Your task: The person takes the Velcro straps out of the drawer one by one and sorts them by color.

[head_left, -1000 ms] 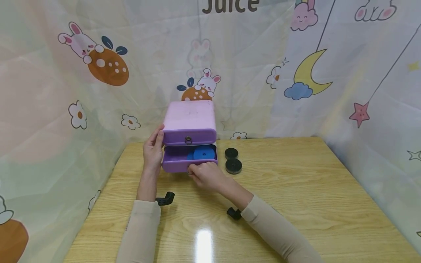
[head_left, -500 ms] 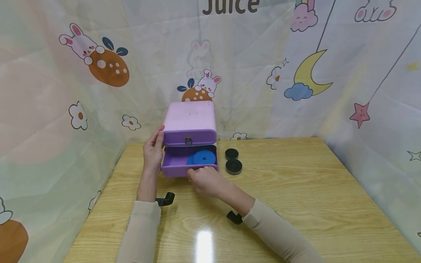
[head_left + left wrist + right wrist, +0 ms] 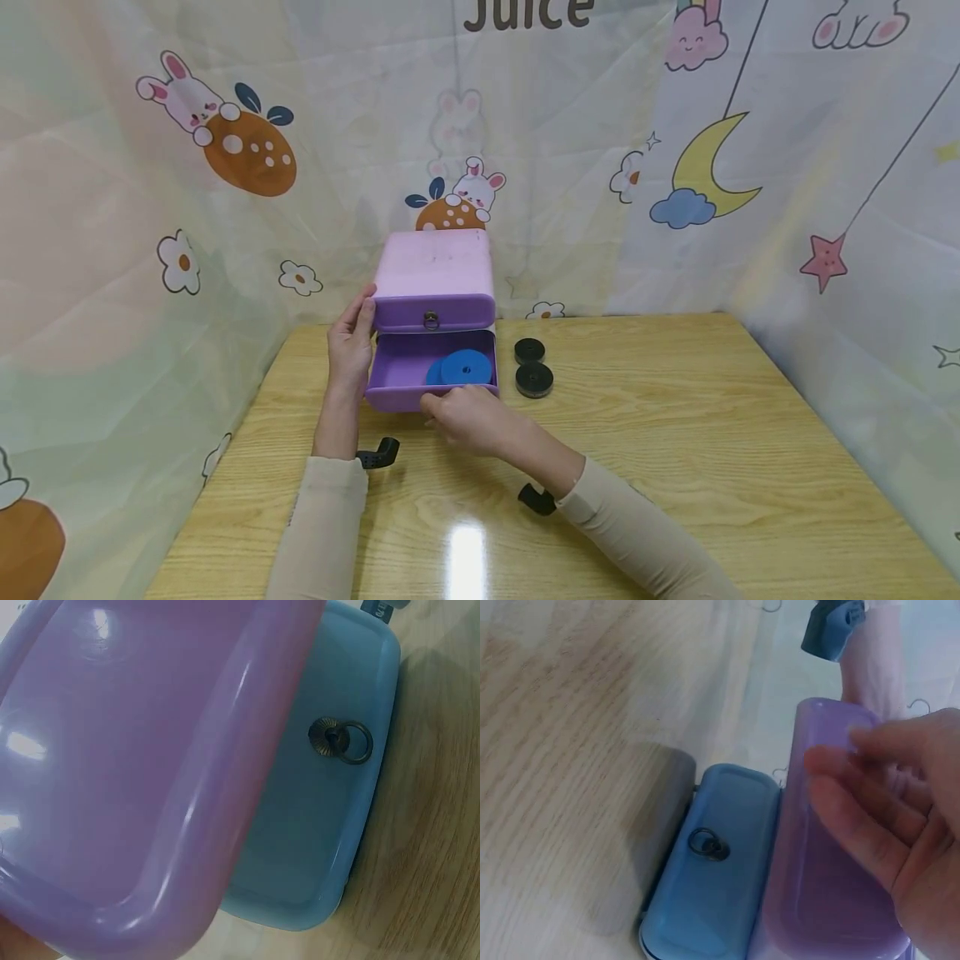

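"What's nearest?"
"The right hand (image 3: 476,419), fingers curled, partly blocking the purple drawer (image 3: 393,400); whether it grips is hidden. The drawer stands pulled out, blue discs (image 3: 467,367) inside."
"Around it?"
"Left hand (image 3: 351,348), fingers nearly straight, against the pink cabinet (image 3: 435,267); black discs (image 3: 534,380) rightward on the tabletop (image 3: 675,433); printed cloth (image 3: 555,167) behind."

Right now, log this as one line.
left hand: against boxy pink cabinet | right hand: at open purple plastic drawer | contents: flat blue discs

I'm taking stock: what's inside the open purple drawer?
In the open drawer, two blue discs overlap, one partly hiding the other. The far end, under the upper purple drawer, is covered.
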Demonstrator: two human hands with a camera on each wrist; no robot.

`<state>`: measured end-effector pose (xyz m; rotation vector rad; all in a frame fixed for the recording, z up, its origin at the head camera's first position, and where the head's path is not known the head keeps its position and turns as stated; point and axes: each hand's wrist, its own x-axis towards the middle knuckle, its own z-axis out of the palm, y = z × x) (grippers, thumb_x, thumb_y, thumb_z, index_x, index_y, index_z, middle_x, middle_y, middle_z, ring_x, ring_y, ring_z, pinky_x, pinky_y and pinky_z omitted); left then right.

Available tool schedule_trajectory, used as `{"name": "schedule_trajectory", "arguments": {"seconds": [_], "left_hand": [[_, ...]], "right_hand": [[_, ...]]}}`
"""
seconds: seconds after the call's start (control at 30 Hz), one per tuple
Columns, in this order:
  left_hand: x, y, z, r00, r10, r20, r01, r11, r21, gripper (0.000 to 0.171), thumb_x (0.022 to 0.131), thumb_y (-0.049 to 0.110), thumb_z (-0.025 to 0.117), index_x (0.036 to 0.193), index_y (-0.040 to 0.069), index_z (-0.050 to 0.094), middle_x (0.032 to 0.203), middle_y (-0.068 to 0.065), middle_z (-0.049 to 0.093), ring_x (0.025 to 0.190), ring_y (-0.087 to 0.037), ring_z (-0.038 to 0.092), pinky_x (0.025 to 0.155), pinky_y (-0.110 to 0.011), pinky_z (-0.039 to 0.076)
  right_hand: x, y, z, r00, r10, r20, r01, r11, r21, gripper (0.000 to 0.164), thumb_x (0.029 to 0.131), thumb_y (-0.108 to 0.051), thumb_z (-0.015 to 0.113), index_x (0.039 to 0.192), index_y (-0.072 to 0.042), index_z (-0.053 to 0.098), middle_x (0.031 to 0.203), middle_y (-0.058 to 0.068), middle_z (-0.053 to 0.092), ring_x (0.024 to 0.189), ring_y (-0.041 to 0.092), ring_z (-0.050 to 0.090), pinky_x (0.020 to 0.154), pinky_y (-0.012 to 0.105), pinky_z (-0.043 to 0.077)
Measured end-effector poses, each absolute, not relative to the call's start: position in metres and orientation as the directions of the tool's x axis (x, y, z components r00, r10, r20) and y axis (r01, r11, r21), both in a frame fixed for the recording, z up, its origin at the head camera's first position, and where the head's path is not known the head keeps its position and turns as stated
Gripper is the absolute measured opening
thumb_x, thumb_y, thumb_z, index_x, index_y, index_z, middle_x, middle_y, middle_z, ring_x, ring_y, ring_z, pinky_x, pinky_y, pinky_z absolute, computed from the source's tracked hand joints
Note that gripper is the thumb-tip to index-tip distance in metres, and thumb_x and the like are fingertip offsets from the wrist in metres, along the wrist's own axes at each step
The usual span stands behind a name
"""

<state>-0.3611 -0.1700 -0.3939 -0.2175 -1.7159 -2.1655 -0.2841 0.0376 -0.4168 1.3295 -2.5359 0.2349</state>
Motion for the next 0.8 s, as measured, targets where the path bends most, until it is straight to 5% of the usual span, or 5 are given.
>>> {"name": "schedule_trajectory", "arguments": {"seconds": [0.3, 0.57, 0.8], "left_hand": [[-0.363, -0.170, -0.396, -0.916, -0.188, 0.354, 0.388, -0.202, 0.899, 0.039, 0.096, 0.027, 0.059, 0.132, 0.012, 0.059, 0.136, -0.003, 0.057, 0.120, -0.016, 0.057, 0.106, -0.039, 0.039], [-0.364, -0.170, -0.398, -0.914, -0.193, 0.356, 0.394, -0.213, 0.894, 0.040, 0.096, 0.026, 0.059, 0.132, 0.010, 0.059, 0.134, -0.004, 0.058, 0.118, -0.016, 0.058, 0.105, -0.039, 0.040], [-0.362, -0.169, -0.394, -0.918, -0.186, 0.351, 0.384, -0.186, 0.904, 0.040, 0.097, 0.027, 0.057, 0.134, 0.012, 0.058, 0.138, -0.003, 0.055, 0.123, -0.017, 0.054, 0.106, -0.037, 0.039]], "right_hand": [[-0.291, 0.043, -0.400, -0.355, -0.679, 0.642, -0.874, 0.485, 0.031, 0.012, 0.090, -0.031, 0.067, 0.090, -0.020, 0.062, 0.076, -0.014, 0.058, 0.063, 0.000, 0.049, 0.051, 0.017, 0.038], [-0.311, 0.055, -0.391, -0.475, -0.643, 0.600, -0.825, 0.564, -0.049, 0.012, 0.090, -0.034, 0.067, 0.092, -0.022, 0.064, 0.087, -0.012, 0.062, 0.081, 0.005, 0.055, 0.056, 0.021, 0.044], [-0.327, 0.066, -0.389, -0.554, -0.680, 0.480, -0.795, 0.603, -0.062, 0.012, 0.091, -0.034, 0.065, 0.090, -0.022, 0.063, 0.086, -0.011, 0.059, 0.080, 0.006, 0.053, 0.062, 0.021, 0.045]]}}
